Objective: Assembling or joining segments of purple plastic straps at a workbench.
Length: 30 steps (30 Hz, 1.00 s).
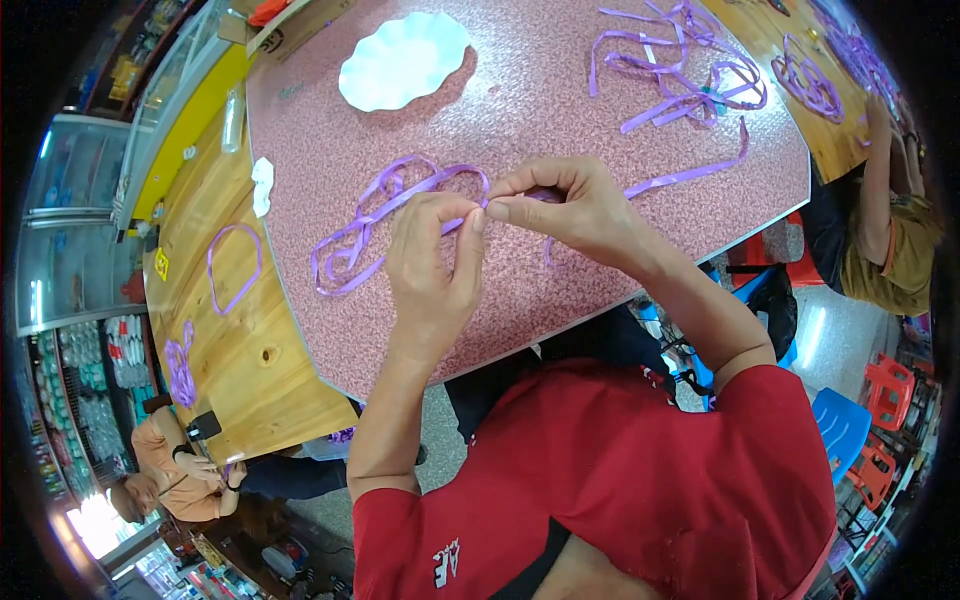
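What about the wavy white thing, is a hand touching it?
No, the left hand and right hand pinch the purple ribbon, apart from the wavy white thing.

Looks like a shop: rows of packaged goods (84, 350) beside a glass-fronted cabinet (78, 165).

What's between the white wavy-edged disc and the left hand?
Head view: speckled pink tabletop, then loops of purple ribbon nearer the left hand.
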{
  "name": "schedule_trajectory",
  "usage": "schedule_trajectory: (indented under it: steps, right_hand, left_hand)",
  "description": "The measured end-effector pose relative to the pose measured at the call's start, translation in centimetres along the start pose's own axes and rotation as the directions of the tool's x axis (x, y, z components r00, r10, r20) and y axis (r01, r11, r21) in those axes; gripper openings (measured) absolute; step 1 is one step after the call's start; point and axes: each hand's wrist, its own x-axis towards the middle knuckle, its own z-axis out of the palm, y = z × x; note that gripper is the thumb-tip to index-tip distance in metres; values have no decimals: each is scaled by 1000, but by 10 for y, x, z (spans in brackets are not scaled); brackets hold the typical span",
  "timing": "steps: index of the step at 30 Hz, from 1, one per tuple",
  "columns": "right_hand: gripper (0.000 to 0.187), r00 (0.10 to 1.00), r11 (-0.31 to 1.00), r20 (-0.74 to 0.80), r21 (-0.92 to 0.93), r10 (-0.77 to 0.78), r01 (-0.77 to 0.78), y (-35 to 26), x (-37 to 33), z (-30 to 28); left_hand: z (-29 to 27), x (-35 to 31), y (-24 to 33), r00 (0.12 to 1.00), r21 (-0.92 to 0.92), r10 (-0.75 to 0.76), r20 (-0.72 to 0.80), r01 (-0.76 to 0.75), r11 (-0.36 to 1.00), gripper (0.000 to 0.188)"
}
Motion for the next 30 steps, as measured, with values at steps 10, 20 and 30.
schedule_trajectory:
  steps: [10, 20, 30]
  right_hand:
    - [15, 1000, 1000, -2, -4, 28, -28, -6, -2, 0]
    - [13, 999, 999, 32, 16, 41, -41, -3, -5, -11]
    - [13, 994, 963, 12, -245, -109, 109, -7, -10, -10]
  left_hand:
    - [1, -1, -1, 1000, -33, 9, 10, -8, 999, 12]
    - [-3, 2, 5, 994, -111, -53, 91, 63, 992, 17]
    - [-16, 12, -5, 930, 62, 277, 242, -300, 952, 19]
